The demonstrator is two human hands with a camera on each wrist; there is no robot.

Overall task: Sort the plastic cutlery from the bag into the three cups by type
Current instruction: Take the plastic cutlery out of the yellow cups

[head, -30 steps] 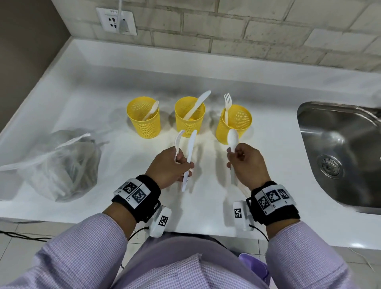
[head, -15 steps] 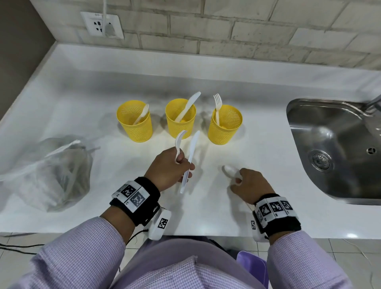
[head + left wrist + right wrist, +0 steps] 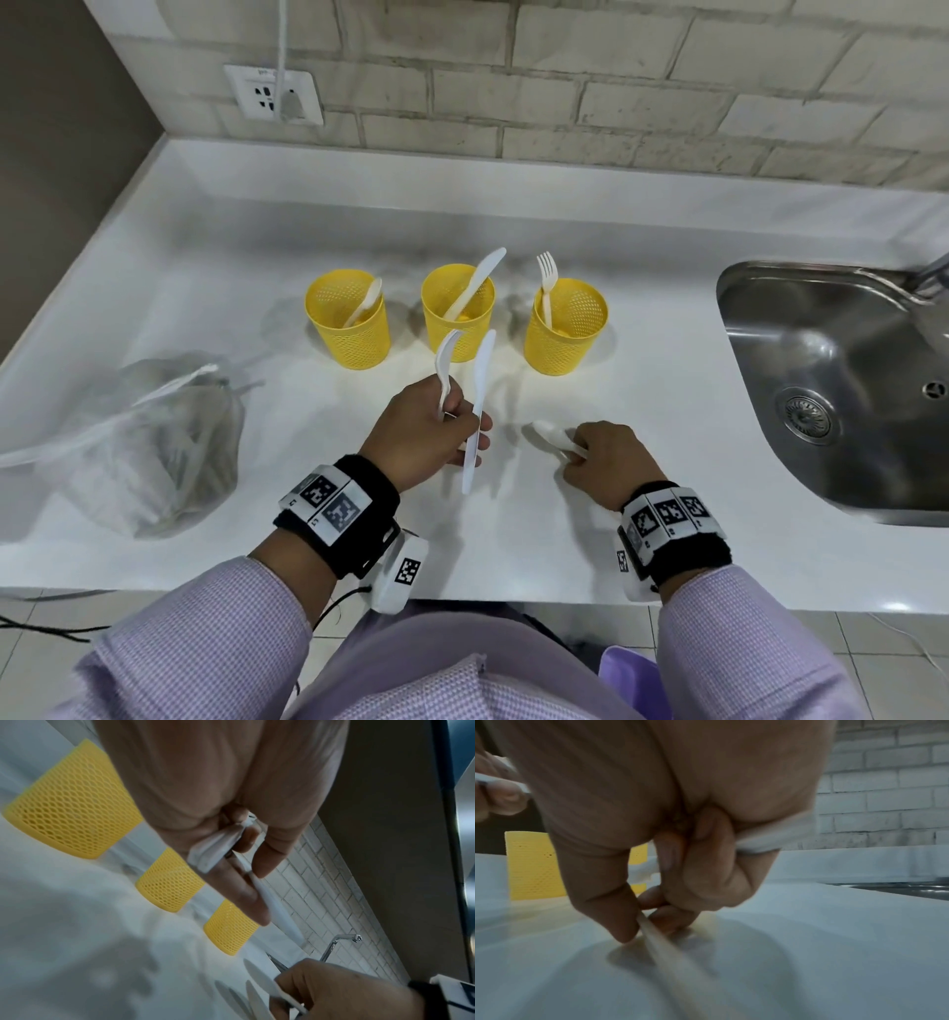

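Three yellow mesh cups stand in a row: the left cup [image 3: 349,321] holds a spoon, the middle cup [image 3: 457,313] a knife, the right cup [image 3: 565,329] a fork. My left hand [image 3: 436,437] grips a white knife [image 3: 478,401] and a second curved white utensil [image 3: 445,370], both upright in front of the middle cup; the knife [image 3: 272,906] runs along my fingers. My right hand [image 3: 601,457] pinches a white spoon [image 3: 549,434] low against the counter. The spoon's handle [image 3: 670,949] passes between thumb and fingers. The clear bag [image 3: 154,447] of cutlery lies at the left.
A steel sink [image 3: 832,380] is set into the white counter [image 3: 642,390] at the right. A brick wall with a socket [image 3: 272,95] stands behind. The counter's front edge runs just below my wrists.
My right hand came down from chest height in front of the right cup to the counter, still holding the spoon. My left hand stayed in place with its two pieces.
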